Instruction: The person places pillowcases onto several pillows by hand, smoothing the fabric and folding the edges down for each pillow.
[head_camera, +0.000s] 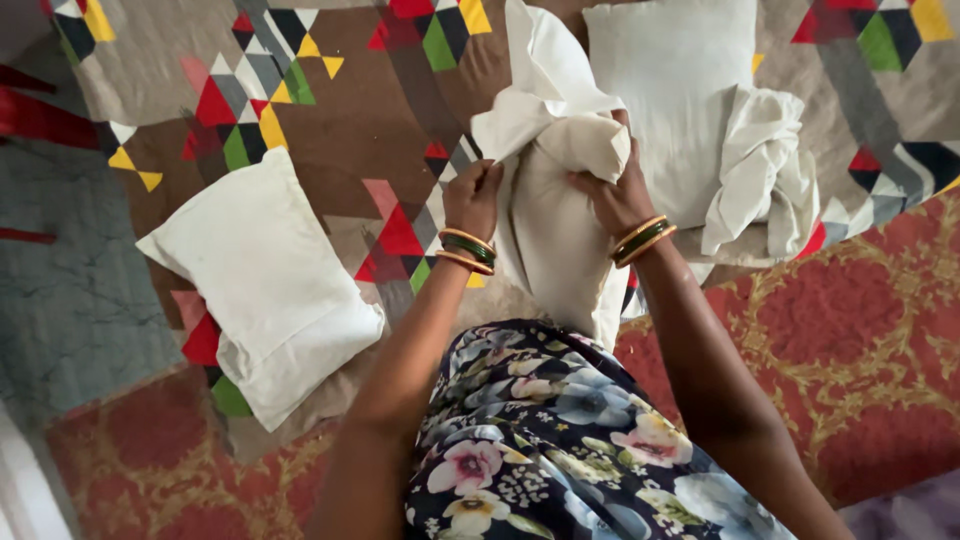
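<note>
Here, from largest to smallest, is what we see.

Bedspread: we look down on a brown and grey bedspread (350, 120) printed with red, yellow, green and black triangles; it covers the upper part of the view and everything else lies on it.
Red cover: we see a red cloth with a gold floral pattern (860, 330) along the lower edge and the right side, next to the bedspread.
Floral dress: we see the person's own dark garment with pale flowers (550, 440) at the bottom centre, between the two forearms.
Cased pillow: we find a white pillow in its case (265, 285) lying flat on the left, well apart from both hands.
Bare pillow: we see another white pillow (670, 90) at the top centre-right, with a crumpled white cloth (765, 175) resting against its right side.
Held pillow: we see the pillow in hand (550, 240) standing on end at the centre, just in front of the person, with a white pillowcase (545, 95) bunched over its top end.
Right hand: our right hand (615, 195) is clenched on the gathered cloth at the right side of that pillow.
Left hand: our left hand (472, 195) pinches the cloth edge on the left side.
Bangles: we see gold and green bangles (642, 240) on both wrists.
</note>
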